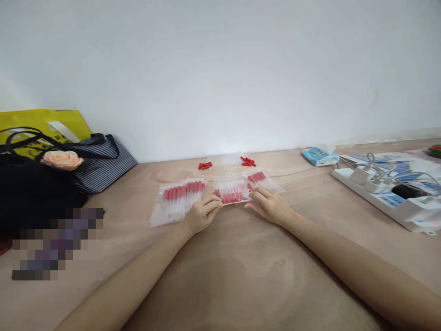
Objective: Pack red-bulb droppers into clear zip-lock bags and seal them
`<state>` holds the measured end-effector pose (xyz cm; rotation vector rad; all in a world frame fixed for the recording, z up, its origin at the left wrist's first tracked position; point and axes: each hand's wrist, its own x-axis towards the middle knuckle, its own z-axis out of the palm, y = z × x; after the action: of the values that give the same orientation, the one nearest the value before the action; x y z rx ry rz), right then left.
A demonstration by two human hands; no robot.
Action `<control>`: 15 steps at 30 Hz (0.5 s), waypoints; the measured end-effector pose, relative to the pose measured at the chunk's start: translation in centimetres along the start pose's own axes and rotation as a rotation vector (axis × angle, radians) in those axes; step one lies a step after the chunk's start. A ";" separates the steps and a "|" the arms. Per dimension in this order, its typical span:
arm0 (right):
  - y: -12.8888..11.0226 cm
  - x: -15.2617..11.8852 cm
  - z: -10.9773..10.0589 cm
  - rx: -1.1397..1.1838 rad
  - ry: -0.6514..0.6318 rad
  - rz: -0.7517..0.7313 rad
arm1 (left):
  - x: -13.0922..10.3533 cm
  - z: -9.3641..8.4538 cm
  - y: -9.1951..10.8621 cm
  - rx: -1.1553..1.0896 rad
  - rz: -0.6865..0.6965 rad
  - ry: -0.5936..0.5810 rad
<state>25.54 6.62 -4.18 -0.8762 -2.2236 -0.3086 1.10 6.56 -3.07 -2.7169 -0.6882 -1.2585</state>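
Between my two hands lies a clear plastic bag (pixel 236 189) with several red-tipped white sticks in it, the red ends toward me. My left hand (pixel 203 212) pinches the bag's near left corner. At the near right corner, the fingers of my right hand (pixel 270 205) close on the bag's edge. Left of it are filled clear bags (pixel 175 202) of the same red-tipped sticks, overlapping one another. Another filled bag (pixel 263 180) lies just behind my right hand. Two small heaps of red pieces, a left heap (pixel 205 165) and a right heap (pixel 248 161), flank pale sticks on clear plastic (pixel 227 161).
A white power strip (pixel 372 195) with plugs and cables stands at the right, near a blue tissue pack (pixel 319 156) and papers (pixel 396 161). Striped (pixel 103 165) and yellow bags (pixel 69 122) and black cloth (pixel 37 193) fill the left. A wall rises behind the table.
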 end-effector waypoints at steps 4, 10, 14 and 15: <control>-0.6 0.7 0.6 0.297 0.068 0.046 | 0.3 0.5 0.1 -0.043 -0.074 0.007; 2.5 1.4 0.6 0.315 0.166 0.204 | -0.1 0.8 -0.6 -0.080 -0.234 -0.010; 5.6 0.2 -0.1 0.403 0.089 0.340 | -0.2 0.7 -0.6 -0.073 -0.257 -0.069; 6.2 -0.1 -0.4 0.430 0.032 0.367 | -0.1 0.6 -0.5 -0.067 -0.257 -0.083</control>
<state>29.90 10.98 -4.20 -0.9988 -1.9417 0.3151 1.26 7.14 -3.58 -2.8200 -1.0512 -1.2419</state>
